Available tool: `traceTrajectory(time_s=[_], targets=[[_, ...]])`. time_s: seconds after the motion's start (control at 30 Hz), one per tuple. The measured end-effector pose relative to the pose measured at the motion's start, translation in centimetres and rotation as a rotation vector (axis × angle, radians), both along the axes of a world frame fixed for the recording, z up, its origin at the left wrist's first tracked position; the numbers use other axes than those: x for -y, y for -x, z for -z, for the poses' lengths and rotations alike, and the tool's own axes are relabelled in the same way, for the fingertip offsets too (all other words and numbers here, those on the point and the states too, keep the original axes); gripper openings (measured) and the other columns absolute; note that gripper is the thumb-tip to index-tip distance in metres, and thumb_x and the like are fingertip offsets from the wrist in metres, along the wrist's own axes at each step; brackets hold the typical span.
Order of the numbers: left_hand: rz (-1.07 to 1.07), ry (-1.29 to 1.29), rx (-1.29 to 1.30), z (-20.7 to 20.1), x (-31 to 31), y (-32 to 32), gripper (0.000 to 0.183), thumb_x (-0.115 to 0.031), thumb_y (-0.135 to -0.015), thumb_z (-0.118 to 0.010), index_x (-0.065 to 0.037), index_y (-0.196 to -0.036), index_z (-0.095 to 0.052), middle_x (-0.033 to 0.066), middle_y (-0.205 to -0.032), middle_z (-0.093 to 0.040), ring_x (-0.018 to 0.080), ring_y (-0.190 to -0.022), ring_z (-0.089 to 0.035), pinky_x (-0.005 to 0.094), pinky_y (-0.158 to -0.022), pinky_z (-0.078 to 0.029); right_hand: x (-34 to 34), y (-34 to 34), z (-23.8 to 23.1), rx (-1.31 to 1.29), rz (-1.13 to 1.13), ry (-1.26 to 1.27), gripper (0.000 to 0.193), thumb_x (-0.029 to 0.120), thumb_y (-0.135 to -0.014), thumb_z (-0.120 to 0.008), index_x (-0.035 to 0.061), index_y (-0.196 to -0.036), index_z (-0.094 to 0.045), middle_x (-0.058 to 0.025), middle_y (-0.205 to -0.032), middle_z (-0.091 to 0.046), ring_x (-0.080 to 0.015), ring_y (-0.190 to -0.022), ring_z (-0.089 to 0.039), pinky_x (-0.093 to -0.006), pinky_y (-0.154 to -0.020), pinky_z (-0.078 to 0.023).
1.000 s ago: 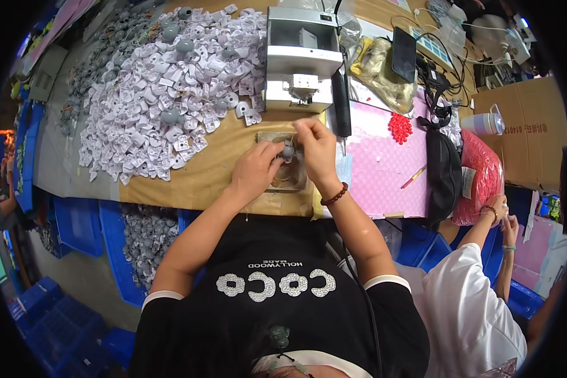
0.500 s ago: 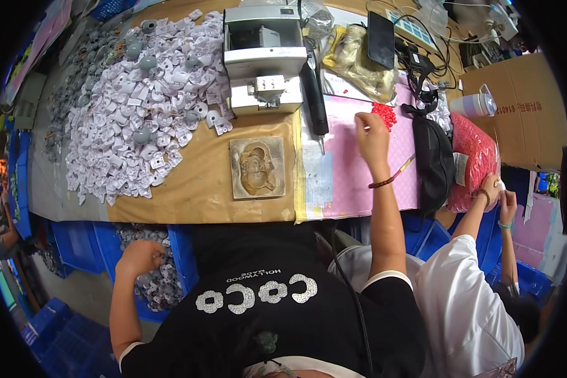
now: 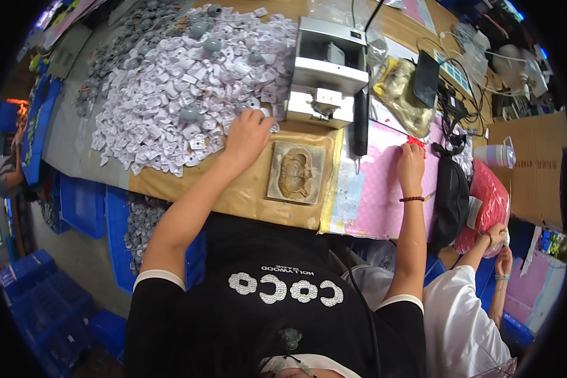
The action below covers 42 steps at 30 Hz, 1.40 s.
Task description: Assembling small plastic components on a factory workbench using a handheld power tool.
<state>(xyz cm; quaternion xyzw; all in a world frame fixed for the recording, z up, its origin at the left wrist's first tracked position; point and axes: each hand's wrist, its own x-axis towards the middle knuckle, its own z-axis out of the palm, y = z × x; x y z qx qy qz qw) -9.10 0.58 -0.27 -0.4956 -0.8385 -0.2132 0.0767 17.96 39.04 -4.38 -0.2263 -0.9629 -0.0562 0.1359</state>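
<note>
My left hand reaches to the right edge of a big heap of white plastic parts. Its fingers are curled closed, with a white part at the fingertips. My right hand is at a small pile of tiny red pieces on the pink mat. The fingers are drawn together there; what they hold, if anything, is hidden. Between the hands lies a square block with a shaped hollow. Behind it stands a silver and white bench machine, with a black electric screwdriver beside it.
At right lie a black pouch, a red bag and a cardboard box. A co-worker's hands touch the red bag. A phone lies among cables. Blue bins, one with grey parts, stand below the table.
My left hand has come up from the bin of grey parts to the white heap. My right hand stays by the red pieces. The whole view has shifted and tilted.
</note>
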Motion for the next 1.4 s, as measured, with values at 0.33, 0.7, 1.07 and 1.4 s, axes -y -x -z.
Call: traceTrajectory(time_s=[0.33,0.7,1.07,1.4], targets=[[0.266,-0.064,0.41,-4.6,1.0,-6.2,0.023,-0.011,-0.077,-0.072,-0.009,-0.1,-0.067,0.0076,-0.1,-0.058,0.0289,-0.097,-0.057,0.0399,-0.079,-0.051,-1.2,-0.6,-0.5,0.077,-0.01,0.12,0.015,0.001,-0.088,-0.058,0.0004,-0.098,-0.068,-0.0208,-0.093,-0.064,-0.0376,-0.093,-0.06,-0.0442,-0.084,-0.048],[0.077,-0.038,0.294,-1.9,-0.4,-8.8,0.037,-0.014,-0.075,-0.074,-0.012,-0.111,-0.066,0.0088,-0.115,-0.057,0.0304,-0.108,-0.053,0.0424,-0.089,-0.049,15.6,5.0,-6.8,-0.315,-0.289,1.24,0.011,0.0,-0.09,-0.071,0.0003,-0.101,-0.069,-0.0049,-0.098,-0.068,-0.0104,-0.085,-0.064,-0.0242,-0.073,-0.051],[-0.407,-0.099,-0.058,-3.7,9.0,1.9,0.053,-0.024,-0.078,-0.077,-0.011,-0.127,-0.06,0.0128,-0.123,-0.053,0.0362,-0.119,-0.046,0.0495,-0.102,-0.039,22.7,8.5,-5.0,-0.29,-0.728,0.404,0.026,0.003,-0.073,-0.076,0.0069,-0.097,-0.066,-0.006,-0.101,-0.064,-0.0279,-0.096,-0.06,-0.0414,-0.081,-0.048],[-0.481,-0.148,-0.01,-4.7,9.1,4.8,0.048,-0.015,-0.076,-0.079,-0.01,-0.121,-0.062,0.0122,-0.114,-0.056,0.0332,-0.108,-0.051,0.0441,-0.095,-0.042,23.0,7.8,-5.6,-0.29,-0.592,0.644,0.044,0.002,-0.079,-0.075,0.0038,-0.12,-0.061,-0.0137,-0.11,-0.062,-0.0319,-0.099,-0.058,-0.0423,-0.087,-0.049]])
